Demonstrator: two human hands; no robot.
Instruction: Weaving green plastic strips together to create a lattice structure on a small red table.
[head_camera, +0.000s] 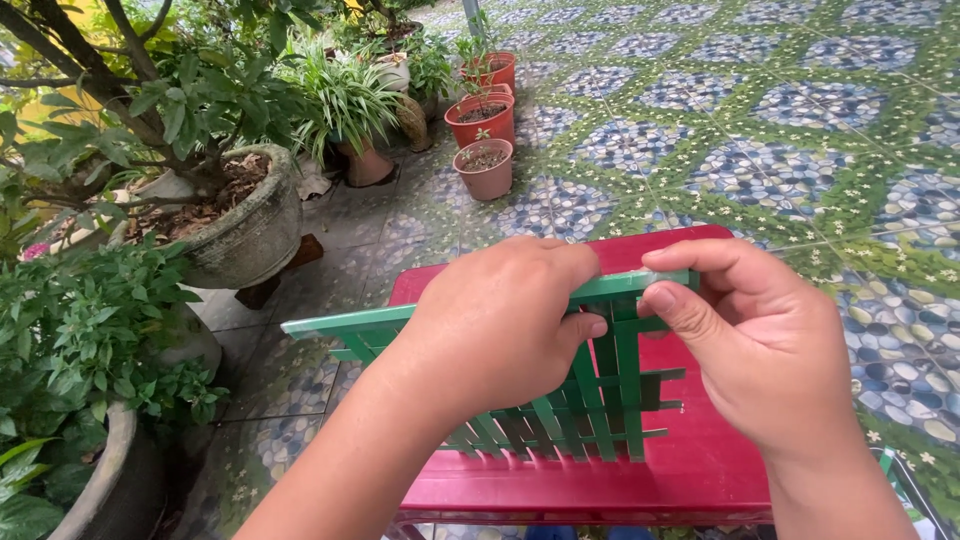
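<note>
A woven mat of green strips (590, 400) lies on a red plastic stool (690, 470). One long green strip (345, 323) runs across its top edge, sticking out to the left. My left hand (500, 320) is closed over the middle of this strip. My right hand (760, 340) pinches the strip's right end between thumb and forefinger. Both hands hover over the upper part of the weave.
Patterned pebble-look tiles (760, 110) cover the floor. Terracotta pots (483, 165) stand at the back. A big stone planter with a small tree (245, 235) sits left, and a leafy potted plant (80, 330) fills the near left.
</note>
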